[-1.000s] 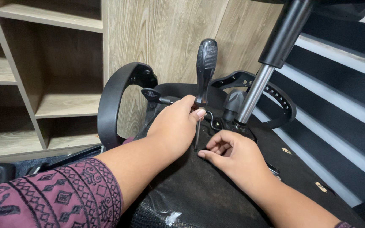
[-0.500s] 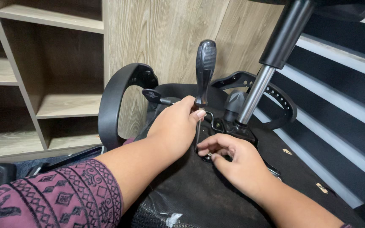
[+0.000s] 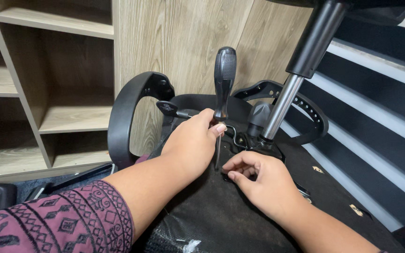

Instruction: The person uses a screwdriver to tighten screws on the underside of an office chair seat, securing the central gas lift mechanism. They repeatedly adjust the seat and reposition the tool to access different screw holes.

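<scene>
My left hand (image 3: 191,143) grips the screwdriver (image 3: 222,93) low on its shaft, holding it nearly upright, tip down on the underside of the overturned chair seat (image 3: 221,211). My right hand (image 3: 258,180) lies just right of the tip, fingers curled and pinching at something small there that I cannot make out.

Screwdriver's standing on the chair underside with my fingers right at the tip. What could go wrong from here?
The screwdriver is steadied only low on its shaft by the left hand, so the tip may slip sideways. The right hand has fingertips beside that tip and could be jabbed. The small fastener there, barely visible, could roll off the black seat underside.
</scene>
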